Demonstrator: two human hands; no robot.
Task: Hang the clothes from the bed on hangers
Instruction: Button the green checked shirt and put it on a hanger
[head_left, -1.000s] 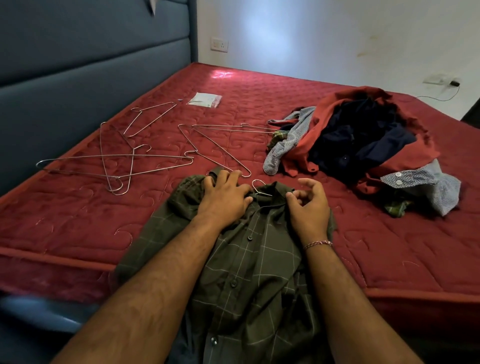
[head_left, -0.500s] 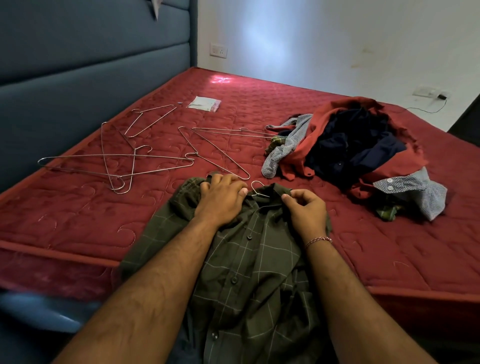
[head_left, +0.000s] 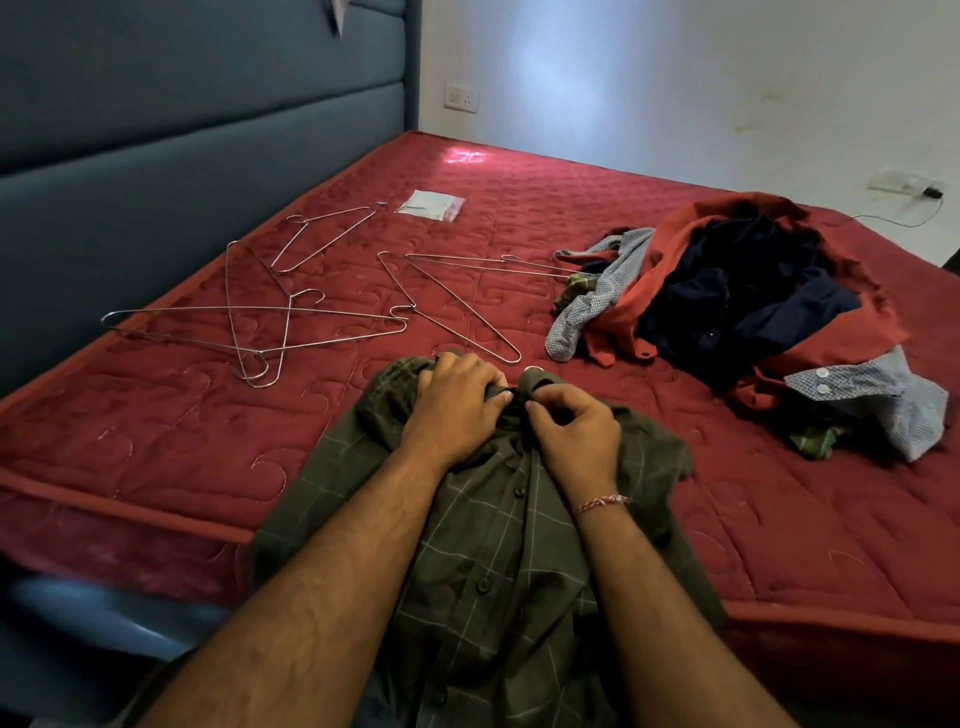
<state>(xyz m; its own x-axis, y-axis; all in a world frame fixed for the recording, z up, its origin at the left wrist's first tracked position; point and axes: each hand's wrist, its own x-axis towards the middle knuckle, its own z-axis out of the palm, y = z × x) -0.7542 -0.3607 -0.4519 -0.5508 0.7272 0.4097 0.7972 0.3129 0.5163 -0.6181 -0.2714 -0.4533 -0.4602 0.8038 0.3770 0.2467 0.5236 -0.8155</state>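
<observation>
The green checked shirt (head_left: 483, 525) was laid on the red mattress (head_left: 156, 441), over its near edge. Its collar was gripped by the left hand (head_left: 457, 410) and pinched by the right hand (head_left: 574, 436). Wire hangers (head_left: 260, 322) lay beyond the shirt, to its left.

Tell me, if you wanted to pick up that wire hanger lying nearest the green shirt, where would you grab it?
Probably by its long straight arm, from above. The wire hanger lies flat on the red mattress, so fingers must pinch the thin wire downward. Its middle stretch is bare; the far end sits near the clothes pile, and the near rounded corner lies close to the left hand.
</observation>
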